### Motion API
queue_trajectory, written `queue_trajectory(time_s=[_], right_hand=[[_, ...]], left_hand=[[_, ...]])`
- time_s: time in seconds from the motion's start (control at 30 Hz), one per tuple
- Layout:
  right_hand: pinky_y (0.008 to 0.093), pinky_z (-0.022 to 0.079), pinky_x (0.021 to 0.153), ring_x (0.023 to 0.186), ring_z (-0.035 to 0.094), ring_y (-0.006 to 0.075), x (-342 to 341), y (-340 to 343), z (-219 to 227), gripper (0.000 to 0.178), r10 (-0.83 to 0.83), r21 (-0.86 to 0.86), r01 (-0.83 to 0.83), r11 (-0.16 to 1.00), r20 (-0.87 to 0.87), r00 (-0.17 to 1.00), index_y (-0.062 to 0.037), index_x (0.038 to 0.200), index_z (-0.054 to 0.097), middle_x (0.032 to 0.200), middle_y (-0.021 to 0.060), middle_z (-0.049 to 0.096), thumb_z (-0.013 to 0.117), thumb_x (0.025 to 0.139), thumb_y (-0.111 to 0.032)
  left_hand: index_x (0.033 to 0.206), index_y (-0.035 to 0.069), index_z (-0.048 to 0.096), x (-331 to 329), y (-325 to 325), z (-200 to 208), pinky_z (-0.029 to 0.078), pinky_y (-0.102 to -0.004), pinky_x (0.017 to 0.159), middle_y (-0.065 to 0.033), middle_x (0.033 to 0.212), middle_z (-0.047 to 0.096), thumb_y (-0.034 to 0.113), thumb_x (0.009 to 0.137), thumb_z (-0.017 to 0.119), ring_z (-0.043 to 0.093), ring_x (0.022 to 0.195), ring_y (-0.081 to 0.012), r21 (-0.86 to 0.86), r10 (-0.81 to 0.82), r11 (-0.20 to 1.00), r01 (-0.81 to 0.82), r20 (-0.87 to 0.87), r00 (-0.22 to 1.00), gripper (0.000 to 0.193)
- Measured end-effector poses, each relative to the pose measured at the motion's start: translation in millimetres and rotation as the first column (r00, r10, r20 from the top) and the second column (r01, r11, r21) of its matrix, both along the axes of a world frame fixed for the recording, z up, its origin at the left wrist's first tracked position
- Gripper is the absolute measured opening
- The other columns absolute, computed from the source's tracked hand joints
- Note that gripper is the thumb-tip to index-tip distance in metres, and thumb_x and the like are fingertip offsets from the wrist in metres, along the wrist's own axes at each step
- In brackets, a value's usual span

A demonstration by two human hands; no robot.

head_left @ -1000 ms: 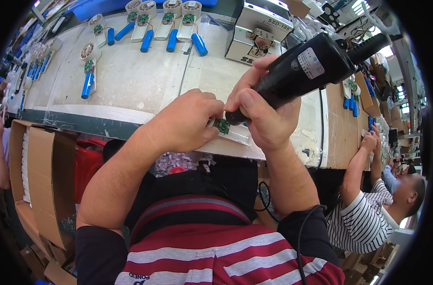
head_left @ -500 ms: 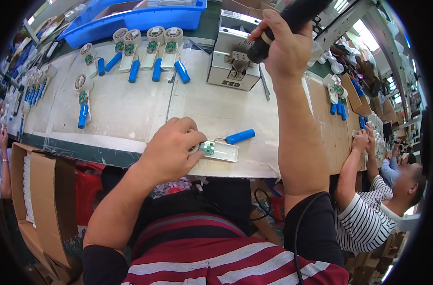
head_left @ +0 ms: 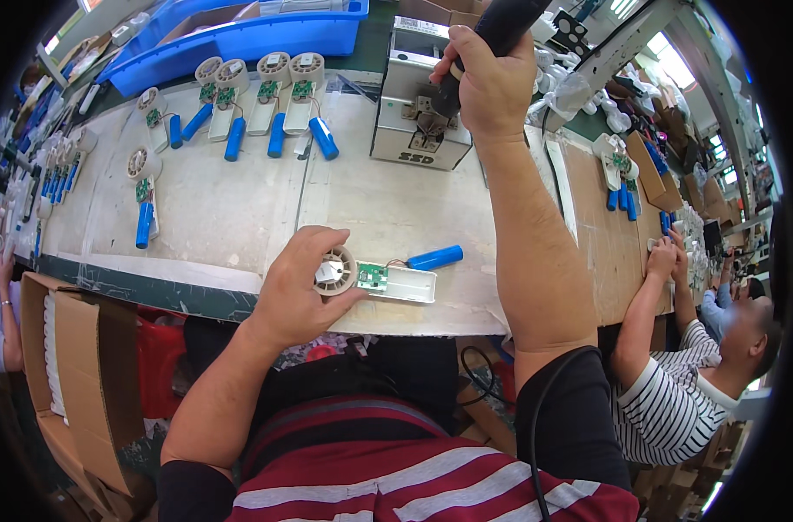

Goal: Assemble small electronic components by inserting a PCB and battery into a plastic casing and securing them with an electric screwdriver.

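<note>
My left hand [head_left: 294,291] curls round the round, ribbed head of a small handheld fan [head_left: 410,285] lying on the table, thumb and fingers on opposite sides of the rim. The fan's white handle shell lies open to the right, showing a green circuit board [head_left: 373,277]. A blue cylindrical battery [head_left: 435,257], wired to the board, rests just beyond the shell. Raised at the upper right, my right hand [head_left: 498,91] grips a black electric screwdriver [head_left: 504,28]. Its lower end is at the front of a pale metal screw feeder box [head_left: 420,144]; the bit's tip cannot be made out.
Several similar open fans [head_left: 302,91] with blue batteries stand along the back left, below a blue plastic bin [head_left: 240,42]. Another fan [head_left: 144,196] lies further left. A cardboard box [head_left: 87,374] stands beside the table's left end. On the right, a co-worker [head_left: 675,374] handles parts.
My left hand has shifted back from the circuit board, uncovering the fan head. My right hand has moved left with the screwdriver, closer to the feeder. The view has shifted slightly.
</note>
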State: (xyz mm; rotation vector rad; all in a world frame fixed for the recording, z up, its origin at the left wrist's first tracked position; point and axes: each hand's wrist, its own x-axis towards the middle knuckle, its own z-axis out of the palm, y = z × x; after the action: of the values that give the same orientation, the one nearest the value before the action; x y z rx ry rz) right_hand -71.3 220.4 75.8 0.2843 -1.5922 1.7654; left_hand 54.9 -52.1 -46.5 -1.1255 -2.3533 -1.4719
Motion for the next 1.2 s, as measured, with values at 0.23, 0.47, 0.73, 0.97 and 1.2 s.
queue_trajectory(time_s=[0.23, 0.47, 0.73, 0.97, 1.2], right_hand=[[0.0314, 0.055, 0.052, 0.054, 0.060, 0.0158, -1, 2, -2, 0.036, 0.064, 0.012, -0.064, 0.998, 0.043, 0.997, -0.0014, 0.130, 0.052, 0.078, 0.0059, 0.062, 0.065, 0.096, 0.001], [0.0307, 0.056, 0.054, 0.059, 0.065, 0.0163, 8, -7, -6, 0.035, 0.058, 0.127, -0.061, 0.990, 0.025, 0.998, 0.0002, 0.126, 0.054, 0.082, 0.0070, 0.066, 0.069, 0.095, -0.002], [0.0360, 0.058, 0.056, 0.059, 0.065, 0.0200, 19, -4, -7, 0.048, -0.006, 0.101, -0.003, 0.995, 0.088, 0.996, 0.0023, 0.138, 0.049, 0.086, 0.0104, 0.065, 0.068, 0.094, -0.001], [0.0354, 0.058, 0.059, 0.061, 0.067, 0.0197, 102, -39, -19, 0.057, 0.094, -0.091, -0.099, 0.991, -0.054, 0.994, 0.0051, 0.146, 0.044, 0.085, 0.0091, 0.068, 0.069, 0.094, 0.002], [0.0404, 0.062, 0.066, 0.065, 0.068, 0.0228, 159, -84, -39, 0.073, 0.316, -0.040, -0.316, 0.948, -0.007, 0.949, 0.0027, 0.161, 0.032, 0.081, 0.0132, 0.065, 0.066, 0.097, -0.002]], left_hand=[[0.134, 0.004, 0.061, 0, 1, 1, 0.055, -0.0428, 0.097, -0.0196, 0.122, 0.067, 0.010, 0.072, 0.096, 0.068, 0.109, -0.0378, -0.003, 0.001, 1.000, -0.001, -0.011, 1.000, 0.071], [0.134, 0.004, 0.061, -1, 0, 1, 0.055, -0.0428, 0.096, -0.0197, 0.121, 0.067, 0.010, 0.073, 0.096, 0.068, 0.109, -0.0382, 0.010, -0.001, 1.000, 0.001, -0.009, 1.000, 0.071], [0.135, 0.003, 0.060, 1, 0, -4, 0.056, -0.0419, 0.096, -0.0190, 0.121, 0.067, 0.011, 0.074, 0.095, 0.069, 0.108, -0.0364, 0.026, 0.010, 1.000, -0.011, 0.026, 1.000, 0.071], [0.137, 0.000, 0.060, 0, -2, -1, 0.055, -0.0409, 0.099, -0.0195, 0.123, 0.066, 0.011, 0.073, 0.095, 0.069, 0.110, -0.0355, -0.006, -0.005, 1.000, 0.005, 0.015, 1.000, 0.073], [0.140, 0.003, 0.056, 0, -1, -2, 0.055, -0.0437, 0.100, -0.0198, 0.125, 0.063, 0.008, 0.074, 0.093, 0.066, 0.115, -0.0406, 0.025, -0.033, 0.999, 0.030, 0.099, 0.995, 0.076]])
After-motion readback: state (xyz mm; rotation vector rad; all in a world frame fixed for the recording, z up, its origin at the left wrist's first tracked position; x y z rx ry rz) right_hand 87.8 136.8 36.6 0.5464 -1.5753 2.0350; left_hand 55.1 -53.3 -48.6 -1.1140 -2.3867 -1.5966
